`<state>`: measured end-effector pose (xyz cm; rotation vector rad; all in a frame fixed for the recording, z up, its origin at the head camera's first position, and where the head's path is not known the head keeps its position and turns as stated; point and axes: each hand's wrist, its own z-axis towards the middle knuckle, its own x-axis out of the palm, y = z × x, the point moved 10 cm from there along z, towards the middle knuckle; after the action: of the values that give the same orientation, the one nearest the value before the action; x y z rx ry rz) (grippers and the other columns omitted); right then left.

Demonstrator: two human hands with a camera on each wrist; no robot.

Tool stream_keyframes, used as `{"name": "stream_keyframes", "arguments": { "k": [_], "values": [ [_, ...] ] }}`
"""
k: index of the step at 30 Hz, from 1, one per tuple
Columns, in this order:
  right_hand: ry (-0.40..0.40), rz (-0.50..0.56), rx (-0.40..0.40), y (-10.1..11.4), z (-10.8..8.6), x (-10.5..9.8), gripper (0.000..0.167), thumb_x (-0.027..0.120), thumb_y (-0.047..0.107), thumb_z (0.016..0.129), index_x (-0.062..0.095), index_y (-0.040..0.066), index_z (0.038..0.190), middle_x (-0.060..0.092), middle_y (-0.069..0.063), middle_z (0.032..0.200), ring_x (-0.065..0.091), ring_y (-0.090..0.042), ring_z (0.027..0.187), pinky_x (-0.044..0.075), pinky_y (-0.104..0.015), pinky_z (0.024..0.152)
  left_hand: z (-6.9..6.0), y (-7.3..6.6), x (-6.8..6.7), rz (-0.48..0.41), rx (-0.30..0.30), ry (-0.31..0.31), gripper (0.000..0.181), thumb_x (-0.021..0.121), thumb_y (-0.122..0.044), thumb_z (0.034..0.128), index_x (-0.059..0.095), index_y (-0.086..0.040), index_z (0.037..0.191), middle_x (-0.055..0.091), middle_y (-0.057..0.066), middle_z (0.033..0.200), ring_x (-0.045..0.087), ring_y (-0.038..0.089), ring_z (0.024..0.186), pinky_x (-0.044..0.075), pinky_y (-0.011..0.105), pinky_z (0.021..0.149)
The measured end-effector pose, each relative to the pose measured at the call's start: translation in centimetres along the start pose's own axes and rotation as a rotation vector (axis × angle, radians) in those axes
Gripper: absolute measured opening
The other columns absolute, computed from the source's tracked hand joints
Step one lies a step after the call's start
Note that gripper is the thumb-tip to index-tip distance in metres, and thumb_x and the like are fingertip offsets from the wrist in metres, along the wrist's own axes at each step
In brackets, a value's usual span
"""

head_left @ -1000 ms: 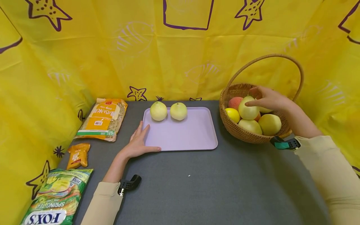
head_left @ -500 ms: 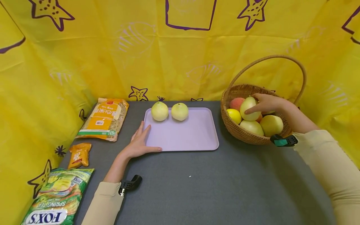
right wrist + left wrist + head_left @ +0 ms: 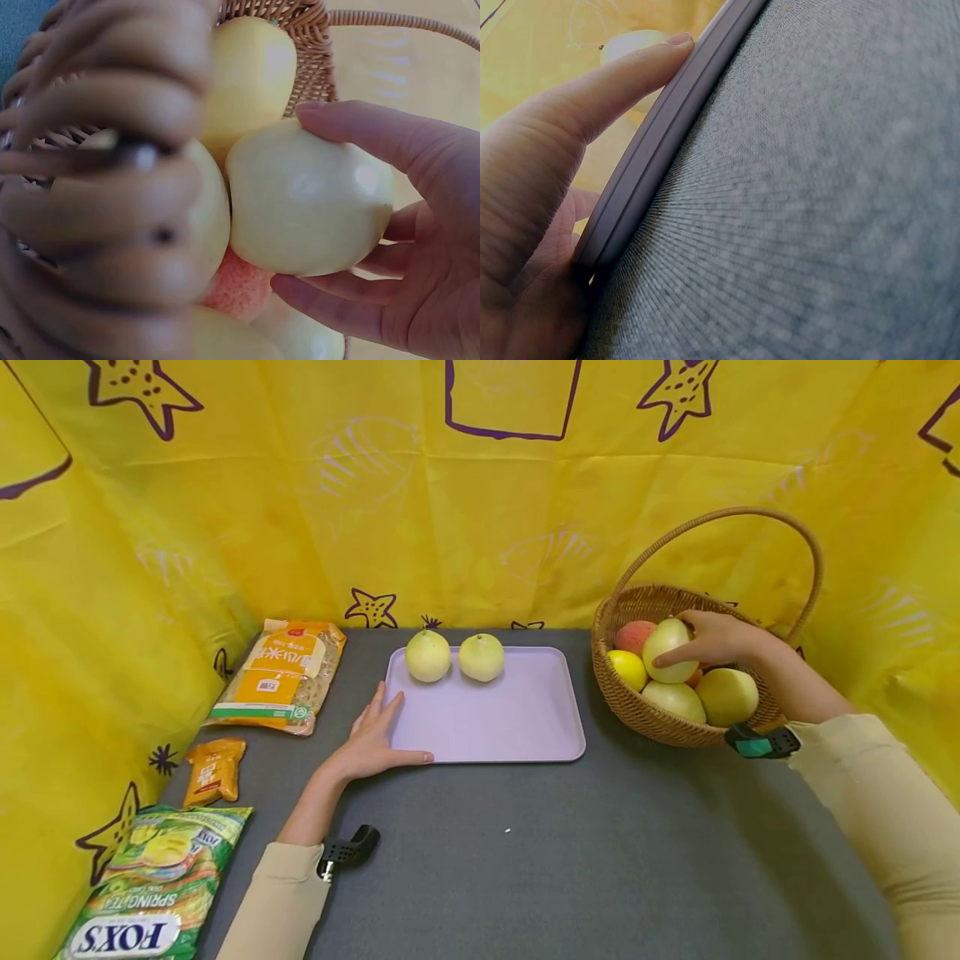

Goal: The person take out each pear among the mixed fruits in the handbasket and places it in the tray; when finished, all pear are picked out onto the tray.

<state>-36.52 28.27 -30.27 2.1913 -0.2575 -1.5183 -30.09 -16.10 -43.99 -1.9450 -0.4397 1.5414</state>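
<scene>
In the head view my right hand (image 3: 716, 639) reaches into a wicker basket (image 3: 626, 706) and holds a pale green pear (image 3: 663, 656). The right wrist view has this pear (image 3: 307, 202) between thumb and fingers, still against the other fruit. My left hand (image 3: 369, 747) lies with spread fingers at the left end of a lilac tray (image 3: 510, 718). Its thumb rests on the rim of the tray (image 3: 660, 139) in the left wrist view. Two more pale pears, a left one (image 3: 427, 656) and a right one (image 3: 482, 657), sit along the tray's back edge.
The basket also holds a lemon (image 3: 628, 669), a reddish peach (image 3: 633, 637) and more pale fruit; its tall handle (image 3: 738, 512) arches above. Along the table's left side lie a grain bag (image 3: 277, 677), a small orange packet (image 3: 214, 771) and a green candy bag (image 3: 153, 885).
My right hand has come down from hovering over the basket, and its fingers have closed round the pear, which now leans slightly. The left hand and the tray stay put.
</scene>
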Motion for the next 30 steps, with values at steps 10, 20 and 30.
{"name": "stream_keyframes", "arguments": {
  "k": [10,20,30],
  "values": [
    [-0.069,-0.031,0.004,0.8,-1.6,-0.9,0.089,0.072,0.049,0.085,0.032,-0.006,0.142,0.054,-0.027,0.12,0.061,-0.032,0.088,0.049,-0.045,0.072,0.0,-0.1,0.1,-0.003,0.005,0.007,0.122,0.078,-0.061,0.0704,0.011,-0.008,0.157,-0.019,0.016,0.16,-0.006,0.048,0.143,0.005,0.069,0.108],
    [-0.14,-0.025,-0.007,1.8,-3.2,-1.3,0.093,0.07,0.053,0.085,0.029,-0.002,0.147,0.047,-0.027,0.13,0.05,-0.042,0.109,0.042,-0.054,0.082,0.0,-0.1,0.0,-0.003,0.007,0.003,0.122,0.079,-0.061,0.0703,0.012,-0.007,0.157,-0.019,0.017,0.16,-0.006,0.048,0.143,0.005,0.069,0.109],
    [-0.211,0.124,0.011,2.4,-4.1,-0.6,0.1,0.074,0.053,0.082,0.023,0.003,0.152,0.043,-0.026,0.138,0.042,-0.044,0.122,0.042,-0.055,0.086,-0.1,-0.2,-0.1,-0.003,0.005,0.002,0.122,0.078,-0.061,0.0703,0.012,-0.008,0.157,-0.018,0.017,0.16,-0.006,0.049,0.143,0.006,0.069,0.108]
  ]
}}
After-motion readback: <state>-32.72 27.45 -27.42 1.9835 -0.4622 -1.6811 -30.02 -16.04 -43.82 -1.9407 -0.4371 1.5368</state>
